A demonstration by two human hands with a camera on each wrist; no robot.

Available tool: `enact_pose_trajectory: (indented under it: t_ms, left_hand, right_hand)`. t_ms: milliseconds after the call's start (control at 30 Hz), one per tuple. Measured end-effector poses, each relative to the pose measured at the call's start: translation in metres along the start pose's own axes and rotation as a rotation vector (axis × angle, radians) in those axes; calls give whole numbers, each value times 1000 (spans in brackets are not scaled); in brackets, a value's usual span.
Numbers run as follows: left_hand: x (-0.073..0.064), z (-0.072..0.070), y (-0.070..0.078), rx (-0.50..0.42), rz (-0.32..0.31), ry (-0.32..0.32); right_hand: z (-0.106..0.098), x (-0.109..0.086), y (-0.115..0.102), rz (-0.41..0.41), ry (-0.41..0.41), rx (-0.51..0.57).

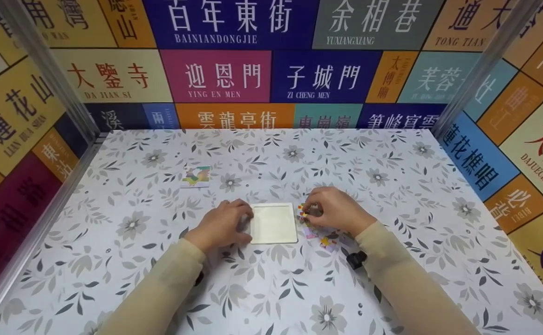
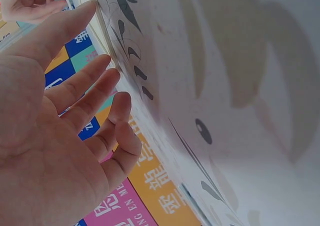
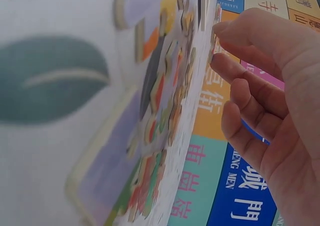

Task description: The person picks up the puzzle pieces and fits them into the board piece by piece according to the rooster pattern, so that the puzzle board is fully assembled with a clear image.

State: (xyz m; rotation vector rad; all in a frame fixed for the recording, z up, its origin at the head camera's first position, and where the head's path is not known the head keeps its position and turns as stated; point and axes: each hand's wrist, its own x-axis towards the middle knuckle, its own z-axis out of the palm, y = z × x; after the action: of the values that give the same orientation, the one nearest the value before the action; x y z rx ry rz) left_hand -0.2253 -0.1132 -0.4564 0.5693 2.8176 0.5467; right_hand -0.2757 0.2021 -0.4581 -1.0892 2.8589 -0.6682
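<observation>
A shallow cream puzzle tray (image 1: 274, 224) lies flat on the table, and nothing is in it. At its left edge is my left hand (image 1: 222, 224), thumb and fingers spread loosely with the thumb tip against the rim. My right hand (image 1: 339, 209), just right of the tray, pinches a small colourful jigsaw piece (image 1: 302, 211) between thumb and forefinger. Loose jigsaw pieces (image 1: 327, 243) lie under and beside that hand, partly hidden by it. In the right wrist view several pieces (image 3: 159, 91) are spread close to the camera, the nearest blurred.
A small printed picture card (image 1: 196, 177) lies at the back left of the table. The white tablecloth (image 1: 262, 288) has grey flowers and leaves. Panels with coloured signs (image 1: 215, 77) stand along the back and both sides.
</observation>
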Motion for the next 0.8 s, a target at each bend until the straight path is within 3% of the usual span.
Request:
enact_pose_trajectory:
  t_ms: [367,567,800]
  left_hand:
    - [2,0,2,-14,-34,-19]
    - [2,0,3,-15,-49,-29]
    - [2,0,4,-6,-45,-34]
  right_hand:
    - [-1,13,-12,0,-23,-4]
    - [8,22,-19,-54,-35,23]
    - [18,32,-30,-45,-76,47]
